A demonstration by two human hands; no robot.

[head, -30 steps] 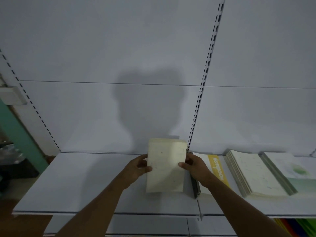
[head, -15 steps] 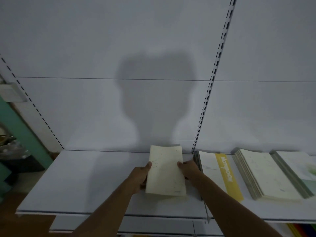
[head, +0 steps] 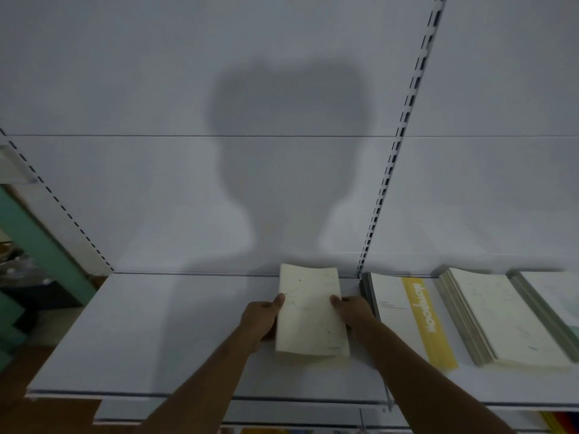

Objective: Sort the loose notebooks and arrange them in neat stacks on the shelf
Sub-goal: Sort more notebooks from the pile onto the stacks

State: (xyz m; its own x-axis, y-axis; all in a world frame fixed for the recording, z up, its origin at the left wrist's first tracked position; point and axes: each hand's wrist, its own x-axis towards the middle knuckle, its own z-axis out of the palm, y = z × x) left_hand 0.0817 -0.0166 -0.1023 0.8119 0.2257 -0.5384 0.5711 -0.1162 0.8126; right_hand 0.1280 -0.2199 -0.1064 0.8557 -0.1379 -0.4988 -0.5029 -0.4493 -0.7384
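At the far left, a green painted post [head: 37, 242] stands beside the white metal shelving unit, whose slotted upright [head: 62, 208] runs diagonally down to the flat white shelf [head: 150, 333]. The left part of that shelf is bare. The person's shadow [head: 288, 151] falls on the white back panel above it.

The left hand [head: 260, 319] grips the left long edge of a thick cream-coloured stack of speckled notebooks [head: 310, 314], thumb on the top cover and fingers curled against the side. The stack lies flat on the shelf, with its far end close to the back panel. The right hand [head: 354, 311] clasps the opposite long edge in the same way, thumb resting on the cover.

Just right of that hand, past the second slotted upright [head: 394, 158], sits a stack of white notebooks with a yellow printed band [head: 416, 321]. Beside it lies a stack of cream notebooks with grey-green spines [head: 498, 321], fanned slightly along its left side. At the right edge, a pale stack with a faint green cover design [head: 557, 299] is partly cut off by the frame.
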